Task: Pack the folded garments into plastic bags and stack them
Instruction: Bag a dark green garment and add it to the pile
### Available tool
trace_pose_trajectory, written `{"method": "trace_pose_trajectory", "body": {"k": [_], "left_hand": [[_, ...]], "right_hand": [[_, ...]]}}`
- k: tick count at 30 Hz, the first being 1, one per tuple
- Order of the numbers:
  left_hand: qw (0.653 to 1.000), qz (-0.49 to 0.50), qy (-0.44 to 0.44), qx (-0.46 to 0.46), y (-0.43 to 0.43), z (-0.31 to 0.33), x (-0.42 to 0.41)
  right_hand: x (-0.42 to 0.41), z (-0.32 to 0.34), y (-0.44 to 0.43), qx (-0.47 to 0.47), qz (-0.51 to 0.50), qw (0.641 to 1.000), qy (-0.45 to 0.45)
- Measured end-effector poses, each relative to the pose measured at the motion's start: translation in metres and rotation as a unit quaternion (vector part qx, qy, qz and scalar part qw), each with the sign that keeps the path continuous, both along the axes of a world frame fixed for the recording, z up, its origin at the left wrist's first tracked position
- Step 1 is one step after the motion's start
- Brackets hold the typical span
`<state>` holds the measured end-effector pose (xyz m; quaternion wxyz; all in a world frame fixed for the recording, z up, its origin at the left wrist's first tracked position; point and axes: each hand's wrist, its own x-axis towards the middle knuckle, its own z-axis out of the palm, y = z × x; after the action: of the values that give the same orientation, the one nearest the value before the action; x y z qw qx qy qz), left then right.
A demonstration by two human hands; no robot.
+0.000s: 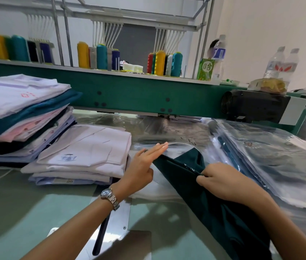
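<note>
- Clear bag lies flat on the table; its mouth arcs over the front end of the green garment.
- Left hand: fingers straight and together, at the bag's mouth, touching the garment's edge.
- Right hand: fingers curled, gripping the garment's bunched cloth.
- Bagged pile on the right: folded garments sealed in clear plastic.
- White stack and tall stack on the left, unbagged.
</note>
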<state>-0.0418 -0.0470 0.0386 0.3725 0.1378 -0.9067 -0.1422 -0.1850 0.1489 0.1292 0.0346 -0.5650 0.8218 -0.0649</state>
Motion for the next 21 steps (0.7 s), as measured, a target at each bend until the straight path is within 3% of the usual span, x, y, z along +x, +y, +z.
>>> {"method": "trace_pose_trajectory", "body": {"k": [5, 15, 21], "left_hand": [[0.999, -0.021, -0.01, -0.036, 0.012, 0.008, -0.012], [0.997, -0.069, -0.02, -0.023, 0.021, 0.014, -0.023], [0.995, -0.091, -0.024, -0.026, 0.023, 0.022, -0.028]], "right_hand": [[0.002, -0.006, -0.03, 0.004, 0.003, 1.0, 0.021], [-0.013, -0.018, -0.09, -0.053, 0.007, 0.997, -0.049], [-0.016, -0.007, -0.112, 0.048, -0.081, 0.995, -0.019]]}}
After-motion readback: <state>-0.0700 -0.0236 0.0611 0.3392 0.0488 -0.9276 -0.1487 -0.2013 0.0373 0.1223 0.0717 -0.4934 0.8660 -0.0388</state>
